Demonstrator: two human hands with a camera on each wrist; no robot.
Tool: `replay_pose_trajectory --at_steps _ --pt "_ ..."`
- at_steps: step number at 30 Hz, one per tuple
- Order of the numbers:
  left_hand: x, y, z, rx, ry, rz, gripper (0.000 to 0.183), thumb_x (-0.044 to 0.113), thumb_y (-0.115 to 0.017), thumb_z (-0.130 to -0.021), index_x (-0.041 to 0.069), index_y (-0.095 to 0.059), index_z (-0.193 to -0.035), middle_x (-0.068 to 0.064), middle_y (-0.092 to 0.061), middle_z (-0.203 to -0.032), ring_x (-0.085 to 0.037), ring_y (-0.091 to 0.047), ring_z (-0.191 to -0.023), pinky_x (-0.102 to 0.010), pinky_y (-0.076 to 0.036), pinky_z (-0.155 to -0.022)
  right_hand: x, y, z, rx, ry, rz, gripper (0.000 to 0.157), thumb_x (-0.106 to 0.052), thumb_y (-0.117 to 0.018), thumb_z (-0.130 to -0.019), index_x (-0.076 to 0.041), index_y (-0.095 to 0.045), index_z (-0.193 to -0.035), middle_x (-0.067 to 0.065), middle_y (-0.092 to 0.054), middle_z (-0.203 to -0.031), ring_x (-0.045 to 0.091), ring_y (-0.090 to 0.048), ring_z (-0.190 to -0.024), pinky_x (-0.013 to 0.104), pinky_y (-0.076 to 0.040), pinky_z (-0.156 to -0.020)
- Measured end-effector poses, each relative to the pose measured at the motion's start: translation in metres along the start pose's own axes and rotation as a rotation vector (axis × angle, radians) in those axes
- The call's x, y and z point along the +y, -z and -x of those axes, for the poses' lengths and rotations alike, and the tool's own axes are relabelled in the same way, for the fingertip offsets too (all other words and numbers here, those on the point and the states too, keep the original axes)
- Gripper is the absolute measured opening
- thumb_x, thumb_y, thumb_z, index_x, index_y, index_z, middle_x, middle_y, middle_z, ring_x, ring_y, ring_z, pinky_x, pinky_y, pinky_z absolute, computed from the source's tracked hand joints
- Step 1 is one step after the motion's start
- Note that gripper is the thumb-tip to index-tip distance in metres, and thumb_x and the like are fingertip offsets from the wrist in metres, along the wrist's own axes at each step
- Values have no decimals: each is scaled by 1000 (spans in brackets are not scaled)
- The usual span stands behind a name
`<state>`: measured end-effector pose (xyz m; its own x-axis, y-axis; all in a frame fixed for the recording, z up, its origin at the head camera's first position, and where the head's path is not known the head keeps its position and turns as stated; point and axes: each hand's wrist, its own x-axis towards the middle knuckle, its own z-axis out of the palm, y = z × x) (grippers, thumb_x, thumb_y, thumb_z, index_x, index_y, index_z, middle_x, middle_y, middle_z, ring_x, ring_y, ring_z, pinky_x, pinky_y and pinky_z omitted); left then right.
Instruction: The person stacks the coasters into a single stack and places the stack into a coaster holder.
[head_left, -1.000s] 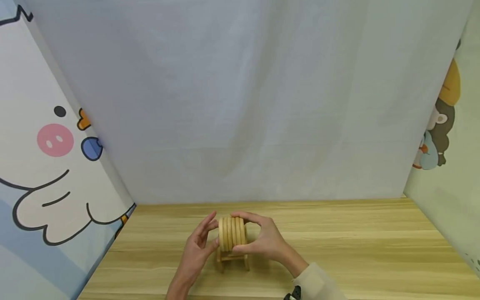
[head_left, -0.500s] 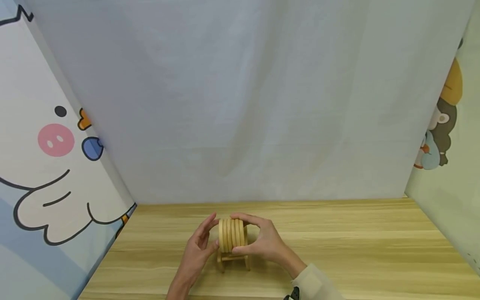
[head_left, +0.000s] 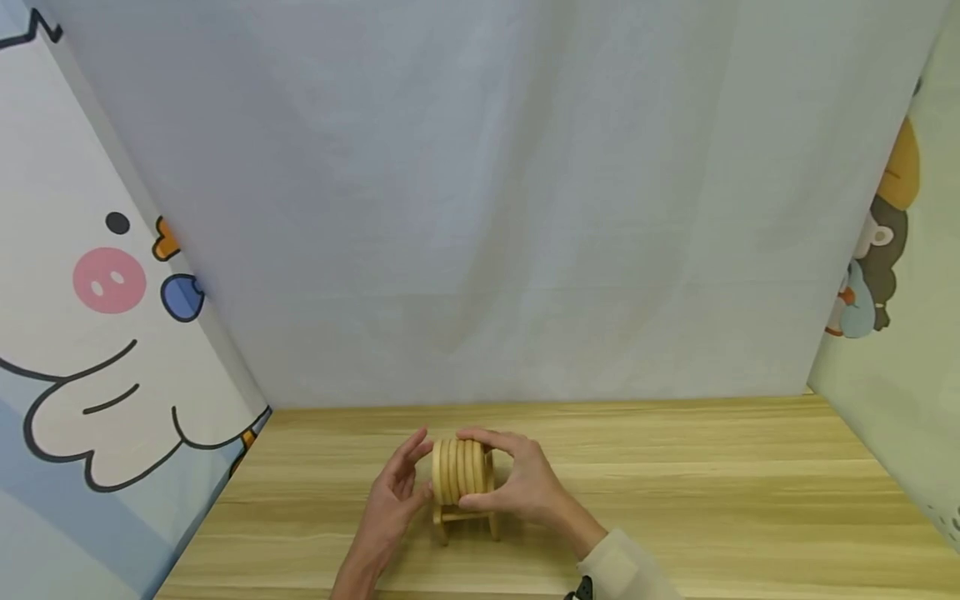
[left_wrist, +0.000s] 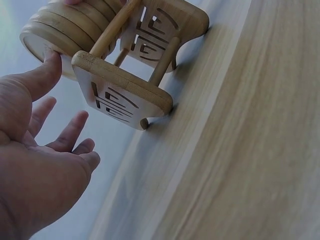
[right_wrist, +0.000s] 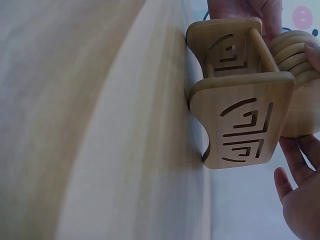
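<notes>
A row of several round wooden coasters (head_left: 459,472) stands on edge at a small wooden coaster holder (head_left: 467,515) on the table. My right hand (head_left: 528,485) grips the row, thumb on the near edge and fingers over the far edge. On the left, my left hand (head_left: 388,504) has its thumb against the outer coaster's flat face, as the left wrist view shows, while its other fingers reach out loosely. The holder's side panels (right_wrist: 250,125) have cut-out line patterns, with round bars between them. In the right wrist view, the holder hides part of the coasters.
The wood-grain table (head_left: 712,500) runs back to a hanging pale grey cloth (head_left: 487,208). A wall panel with a cartoon animal (head_left: 112,350) stands on the left, and a pale green panel with a cartoon figure (head_left: 885,250) on the right.
The coasters have shifted slightly to the left and down toward the holder, and both hands have moved along with them. The holder stays in place.
</notes>
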<state>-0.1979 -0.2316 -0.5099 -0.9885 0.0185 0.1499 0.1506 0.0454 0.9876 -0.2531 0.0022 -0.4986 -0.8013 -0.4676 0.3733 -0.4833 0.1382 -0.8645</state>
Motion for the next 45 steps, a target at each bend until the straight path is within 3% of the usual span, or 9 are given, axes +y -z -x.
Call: replay_pose_trajectory --at_steps 4,7,11,17,20,32,38,45 --pt "1 0 0 7 30 -8 75 1 -75 -105 4 -40 -171 -28 -45 -169 -23 -38 -161 -17 -24 -126 0 -1 1 2 6 17 77 -18 -105 -75 -18 -74 -146 -2 -73 -146 26 -69 -134 63 -49 -117" --pt "1 -1 0 14 43 -11 75 0 -75 -104 3 -40 -171 -28 -45 -170 -33 -34 -163 -20 -22 -128 1 -2 1 1 7 32 77 -20 -106 -76 -20 -74 -146 -2 -73 -147 27 -68 -136 63 -47 -119" --pt "1 0 0 21 55 -15 76 -2 -76 -103 2 -41 -170 -27 -46 -169 -35 -33 -163 -22 -23 -129 2 -3 2 5 5 53 78 -22 -106 -75 -18 -74 -146 -4 -72 -148 27 -67 -137 66 -43 -119" --pt "0 1 0 17 59 -22 76 -4 -75 -103 -2 -38 -170 -28 -44 -170 -37 -31 -165 -46 -15 -135 3 -4 2 22 17 96 78 -24 -106 -74 -25 -75 -145 -7 -74 -144 23 -68 -133 62 -48 -116" --pt "-1 2 0 21 57 -28 76 -5 -74 -103 -2 -38 -170 -29 -44 -169 -39 -31 -165 -49 -15 -134 3 -5 3 27 6 102 78 -25 -107 -74 -26 -75 -145 -6 -74 -141 22 -66 -129 62 -52 -112" --pt "-6 3 1 30 81 -25 75 5 -79 -103 -3 -41 -167 -29 -47 -168 -40 -38 -162 -43 -22 -132 8 -8 4 31 -62 107 79 -28 -108 -72 -30 -76 -143 -1 -70 -135 26 -63 -128 63 -52 -111" --pt "-6 1 1 41 75 5 77 -11 -73 -98 -5 -41 -167 -30 -51 -163 -41 -44 -157 -19 -38 -121 10 -7 6 22 -71 122 78 -29 -108 -72 -31 -76 -142 0 -69 -140 27 -63 -133 58 -50 -114" --pt "-6 0 -1 43 110 68 74 -14 -72 -100 -6 -40 -166 -31 -55 -158 -40 -58 -146 -22 -54 -107 15 -6 6 10 -67 114 78 -30 -108 -72 -30 -75 -143 0 -69 -144 29 -63 -137 61 -48 -117"
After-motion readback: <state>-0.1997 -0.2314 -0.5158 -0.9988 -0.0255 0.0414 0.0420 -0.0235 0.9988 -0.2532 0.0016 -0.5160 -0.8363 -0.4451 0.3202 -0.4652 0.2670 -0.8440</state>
